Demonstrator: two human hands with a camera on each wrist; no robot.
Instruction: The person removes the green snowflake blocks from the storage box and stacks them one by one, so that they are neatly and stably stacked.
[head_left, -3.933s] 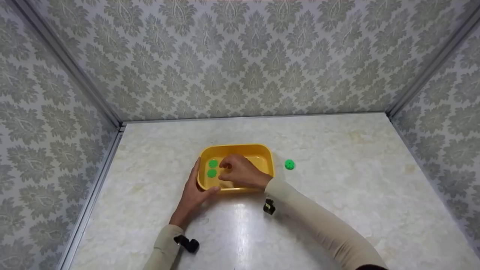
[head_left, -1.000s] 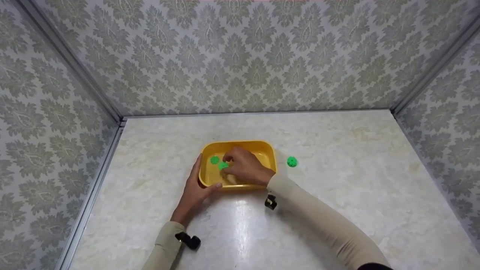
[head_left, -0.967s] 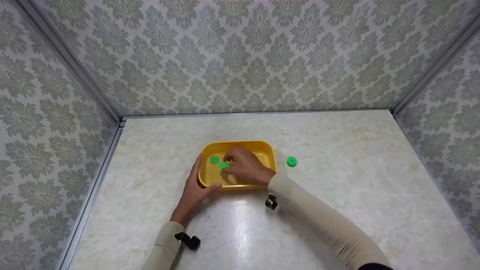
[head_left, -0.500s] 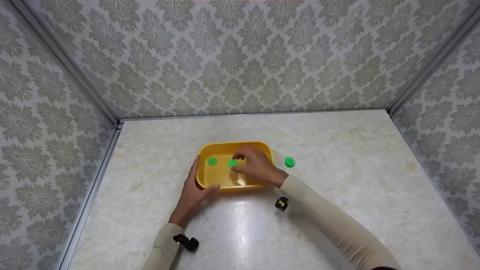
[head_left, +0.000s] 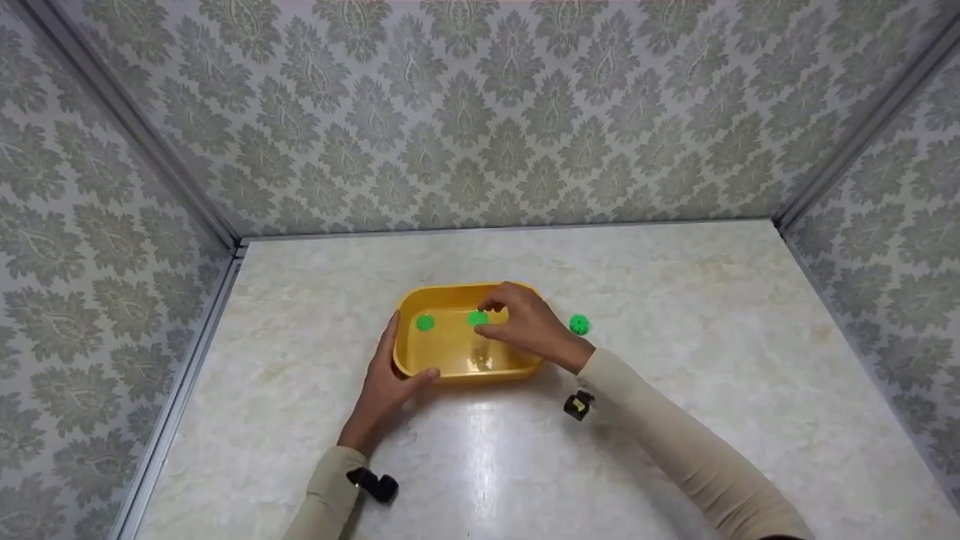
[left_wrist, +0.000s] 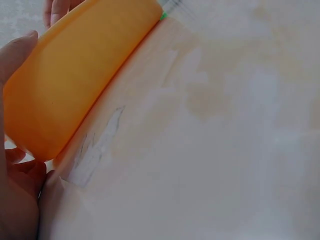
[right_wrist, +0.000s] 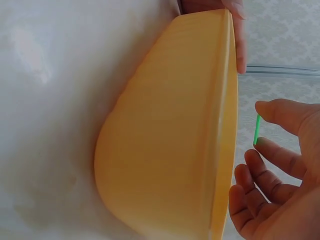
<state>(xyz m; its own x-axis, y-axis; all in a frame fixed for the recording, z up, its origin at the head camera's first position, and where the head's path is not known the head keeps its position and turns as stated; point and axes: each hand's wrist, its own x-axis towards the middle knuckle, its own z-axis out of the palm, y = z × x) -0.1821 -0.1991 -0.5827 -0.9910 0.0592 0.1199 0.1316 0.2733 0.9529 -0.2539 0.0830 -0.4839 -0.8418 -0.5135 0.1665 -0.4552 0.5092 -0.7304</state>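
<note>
A yellow plastic tub (head_left: 442,351) stands on the table. My left hand (head_left: 384,386) grips its left end, the thumb at the near rim and the fingers along the side; in the left wrist view some fingers (left_wrist: 27,172) curl at its lower edge. My right hand (head_left: 531,324) pinches a notched green plastic disc (head_left: 477,318) between thumb and index finger. Seen edge-on in the right wrist view, the disc (right_wrist: 257,130) is thin and stands above the rim. Another green disc (head_left: 425,322) lies flat inside the tub, at the left.
More green notched plastic (head_left: 579,324), one or more discs, lies on the marbled tabletop (head_left: 697,315) just right of the tub. Patterned walls (head_left: 480,112) enclose the table at the back and both sides.
My right hand has taken the nearer of the two discs at the tub's left and carried it rightward and up. My left hand keeps its grip on the tub.
</note>
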